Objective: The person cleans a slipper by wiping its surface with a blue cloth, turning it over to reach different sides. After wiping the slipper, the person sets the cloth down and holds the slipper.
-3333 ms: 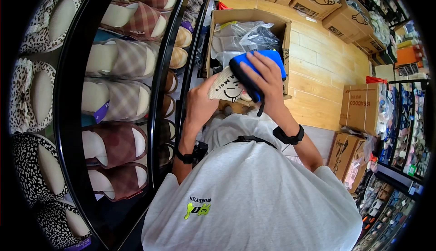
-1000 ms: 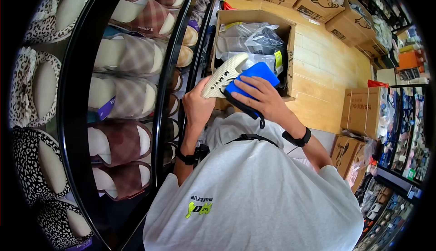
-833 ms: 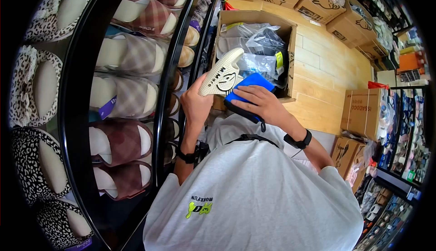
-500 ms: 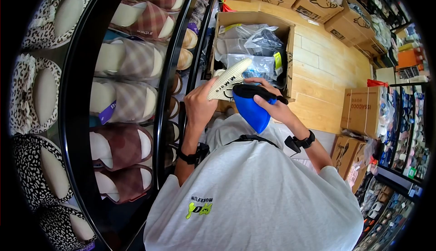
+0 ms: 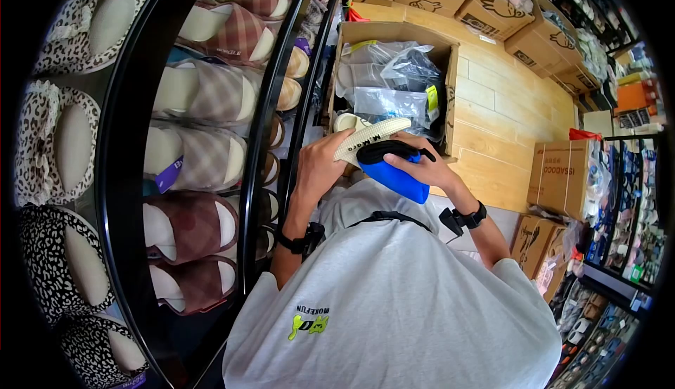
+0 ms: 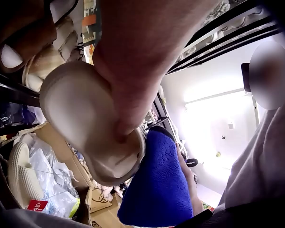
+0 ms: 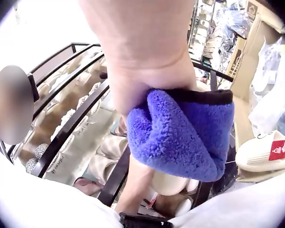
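My left hand [image 5: 320, 167] grips a cream slipper [image 5: 373, 134] with black lettering on its side. In the left wrist view, my thumb reaches into the opening of this slipper [image 6: 71, 114]. My right hand [image 5: 425, 167] holds a folded blue plush cloth [image 5: 397, 178] with black trim, right beside the slipper. Seen from the right wrist, the cloth [image 7: 180, 137] hangs in folds below the hand, and the fingers are mostly hidden. A second cream slipper [image 7: 266, 154] with a red tag lies at the carton.
In front of me an open carton [image 5: 453, 72] holds several plastic-wrapped items [image 5: 394, 65]. At the left, black-framed racks [image 5: 256, 129] carry plaid slippers [image 5: 204, 157] close to my arm. More cartons [image 5: 559, 174] and stocked shelves [image 5: 626, 185] stand along the right.
The blue cloth has been turned over in my right hand, its black edge now upward. My left hand has tilted the slipper, bringing its toe lower and to the right.
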A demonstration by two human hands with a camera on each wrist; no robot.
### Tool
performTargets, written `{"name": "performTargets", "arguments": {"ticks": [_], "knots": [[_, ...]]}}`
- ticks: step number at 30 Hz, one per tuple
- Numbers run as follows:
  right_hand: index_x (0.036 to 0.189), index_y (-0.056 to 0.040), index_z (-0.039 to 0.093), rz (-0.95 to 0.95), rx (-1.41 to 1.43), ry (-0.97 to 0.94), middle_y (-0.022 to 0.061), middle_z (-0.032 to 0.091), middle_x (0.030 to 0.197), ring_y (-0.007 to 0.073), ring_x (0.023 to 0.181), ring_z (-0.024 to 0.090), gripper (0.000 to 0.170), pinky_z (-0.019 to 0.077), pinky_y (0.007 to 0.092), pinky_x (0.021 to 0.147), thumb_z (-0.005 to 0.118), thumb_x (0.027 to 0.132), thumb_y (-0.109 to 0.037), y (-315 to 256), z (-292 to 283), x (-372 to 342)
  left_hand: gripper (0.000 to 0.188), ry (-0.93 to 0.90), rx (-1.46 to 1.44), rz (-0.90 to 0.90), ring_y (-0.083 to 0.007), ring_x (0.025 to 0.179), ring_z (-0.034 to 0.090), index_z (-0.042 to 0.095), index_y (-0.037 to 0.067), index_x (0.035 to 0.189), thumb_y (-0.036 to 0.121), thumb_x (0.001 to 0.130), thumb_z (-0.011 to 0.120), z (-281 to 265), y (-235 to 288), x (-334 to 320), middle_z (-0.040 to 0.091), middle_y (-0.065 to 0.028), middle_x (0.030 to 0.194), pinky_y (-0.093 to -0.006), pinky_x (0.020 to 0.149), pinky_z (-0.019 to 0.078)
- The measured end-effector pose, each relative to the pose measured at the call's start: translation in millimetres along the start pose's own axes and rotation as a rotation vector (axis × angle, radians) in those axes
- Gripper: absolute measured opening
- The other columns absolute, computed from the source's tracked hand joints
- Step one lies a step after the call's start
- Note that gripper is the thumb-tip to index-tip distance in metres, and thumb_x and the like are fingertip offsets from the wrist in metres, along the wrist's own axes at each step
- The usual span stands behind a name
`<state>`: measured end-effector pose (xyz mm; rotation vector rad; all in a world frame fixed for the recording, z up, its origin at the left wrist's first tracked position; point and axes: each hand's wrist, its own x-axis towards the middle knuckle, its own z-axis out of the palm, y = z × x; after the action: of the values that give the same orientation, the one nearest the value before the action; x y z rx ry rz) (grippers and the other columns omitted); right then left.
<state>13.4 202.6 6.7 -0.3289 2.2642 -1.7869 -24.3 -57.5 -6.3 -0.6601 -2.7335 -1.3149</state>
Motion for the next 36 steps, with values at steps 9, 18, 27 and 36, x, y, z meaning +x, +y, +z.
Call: {"name": "performTargets", "arguments": {"ticks": [9,18,27,36], "knots": [[0.127,-0.0013,0.076,0.099,-0.057,-0.051,0.0124,0.079,0.114,0.0159,0.104,0.069,0.04,0.0546,0.0325,0.096,0.078,0.101,-0.032,-3,-31,-1,0.059,-0.271,-0.266,-0.238,-0.0321,0.108,0.077,0.064,0.0,0.141,0.018,0.089,0.085,-10,-21,-7,0.078,-0.0187,0.121,-0.037,0.097,0.0573],[0.13,-0.0009,0.073,0.109,-0.043,-0.043,0.0121,0.078,0.117,0.0172,0.102,0.069,0.041,0.0547,0.0343,0.097,0.075,0.103,-0.032,-15,-38,2,0.06,-0.511,-0.551,-0.207,-0.015,0.108,0.063,0.057,-0.004,0.148,0.011,0.092,0.073,12,-56,-19,0.071,-0.0095,0.121,-0.0305,0.098,0.0511],[0.13,0.001,0.073,0.297,0.007,0.313,0.0036,0.075,0.101,0.0123,0.096,0.066,0.044,0.0535,0.0298,0.091,0.075,0.104,-0.034,-32,-66,-3,0.069,-0.316,-0.422,-0.125,-0.0228,0.113,0.068,0.053,-0.004,0.154,0.005,0.088,0.067,1,-35,-14,0.07,-0.0196,0.132,-0.0322,0.103,0.0507],[0.139,-0.0079,0.07,-0.524,-0.71,0.405,0.0161,0.065,0.149,0.0385,0.135,0.062,0.054,0.0467,0.0484,0.114,0.079,0.086,-0.007,-37,-32,26,0.073,-0.228,-0.328,-0.065,-0.0435,0.121,0.067,0.054,0.003,0.155,0.006,0.084,0.069,-2,-9,-2,0.069,-0.0273,0.134,-0.0426,0.104,0.0533]]}}
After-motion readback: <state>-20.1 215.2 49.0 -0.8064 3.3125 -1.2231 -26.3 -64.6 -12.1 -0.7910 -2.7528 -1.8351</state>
